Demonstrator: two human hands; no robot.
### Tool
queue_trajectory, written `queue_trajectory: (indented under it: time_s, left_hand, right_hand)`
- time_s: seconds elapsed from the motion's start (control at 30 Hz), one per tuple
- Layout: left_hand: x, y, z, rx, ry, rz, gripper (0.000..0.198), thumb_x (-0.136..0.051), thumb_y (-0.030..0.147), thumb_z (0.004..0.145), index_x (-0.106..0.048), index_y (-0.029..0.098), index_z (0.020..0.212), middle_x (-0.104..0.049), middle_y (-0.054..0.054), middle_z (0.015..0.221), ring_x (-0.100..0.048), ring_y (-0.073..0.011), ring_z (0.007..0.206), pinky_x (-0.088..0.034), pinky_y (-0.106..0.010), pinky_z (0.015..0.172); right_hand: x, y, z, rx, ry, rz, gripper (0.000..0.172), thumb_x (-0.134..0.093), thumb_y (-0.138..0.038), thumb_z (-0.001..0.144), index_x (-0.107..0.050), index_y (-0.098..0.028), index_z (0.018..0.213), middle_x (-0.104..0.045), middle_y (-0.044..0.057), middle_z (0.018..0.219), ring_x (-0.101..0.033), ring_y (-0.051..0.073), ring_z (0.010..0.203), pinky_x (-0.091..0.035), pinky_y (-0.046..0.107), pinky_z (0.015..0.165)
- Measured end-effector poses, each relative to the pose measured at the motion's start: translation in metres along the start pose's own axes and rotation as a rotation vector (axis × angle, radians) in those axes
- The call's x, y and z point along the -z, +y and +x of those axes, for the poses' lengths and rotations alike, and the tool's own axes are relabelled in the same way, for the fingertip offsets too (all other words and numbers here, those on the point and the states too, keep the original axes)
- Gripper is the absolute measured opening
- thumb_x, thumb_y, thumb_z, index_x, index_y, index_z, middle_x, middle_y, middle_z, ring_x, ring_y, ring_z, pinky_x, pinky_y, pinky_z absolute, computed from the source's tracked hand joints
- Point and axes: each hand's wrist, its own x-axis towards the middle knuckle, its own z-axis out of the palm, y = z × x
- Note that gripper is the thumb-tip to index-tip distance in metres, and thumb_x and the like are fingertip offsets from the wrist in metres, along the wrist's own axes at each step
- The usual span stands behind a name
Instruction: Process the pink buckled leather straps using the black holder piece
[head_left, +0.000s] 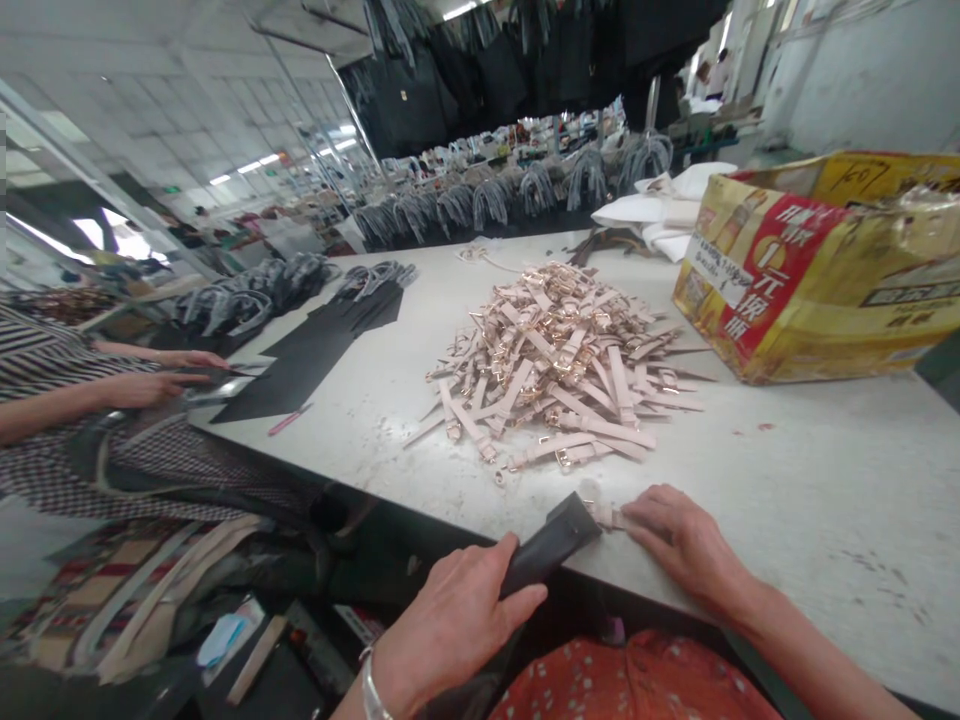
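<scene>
Left hand (457,620) is closed around the near end of a flat black leather strip (551,545), thumb on top, and the strip angles up over the near edge of the white worktable (825,500). Right hand (679,545) lies low on the table with its fingers together over one short pale-pink strap piece (606,515). I cannot tell whether it pinches the strap or only presses it. The strap's free end touches the tip of the black strip. Judgement: keep the pink piece pinned flat and square to the black tip, and steady the left wrist against the table edge so the tip does not skid. The heap of pink straps with gold buckles (559,365) lies just beyond. A yellow-and-red cardboard box (817,270) stands to the right.
</scene>
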Motion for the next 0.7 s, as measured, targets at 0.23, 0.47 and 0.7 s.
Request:
queue_trajectory:
  time_s: [0.23, 0.47, 0.7]
  left_hand:
    - [0.012, 0.004, 0.006, -0.053, -0.009, 0.022, 0.047, -0.034, 0.060, 0.086, -0.054, 0.023, 0.110, -0.063, -0.007, 0.091, -0.060, -0.0294, 0.091, -0.047, -0.045, 0.082]
    - [0.015, 0.004, 0.013, -0.090, -0.019, 0.016, 0.043, -0.036, 0.059, 0.086, -0.055, 0.024, 0.104, -0.065, -0.006, 0.093, -0.062, -0.0286, 0.091, -0.048, -0.044, 0.080]
    - [0.028, -0.006, 0.024, -0.112, -0.091, 0.034, 0.046, -0.037, 0.061, 0.084, -0.055, 0.024, 0.104, -0.065, -0.006, 0.094, -0.062, -0.0280, 0.090, -0.047, -0.041, 0.079]
  right_hand:
    - [0.003, -0.011, 0.007, 0.028, -0.006, -0.117, 0.014, -0.056, -0.026, 0.088, -0.065, -0.029, 0.098, -0.057, 0.002, 0.092, -0.050, 0.019, 0.087, -0.035, 0.035, 0.079]
    - [-0.009, -0.004, 0.013, 0.053, 0.067, -0.049, 0.011, -0.056, -0.031, 0.090, -0.067, -0.027, 0.091, -0.057, 0.001, 0.088, -0.050, 0.017, 0.085, -0.034, 0.033, 0.077]
    - [-0.004, -0.005, 0.019, 0.056, -0.052, 0.021, 0.014, -0.053, -0.025, 0.091, -0.058, -0.019, 0.079, -0.054, 0.001, 0.086, -0.047, 0.017, 0.085, -0.033, 0.032, 0.076]
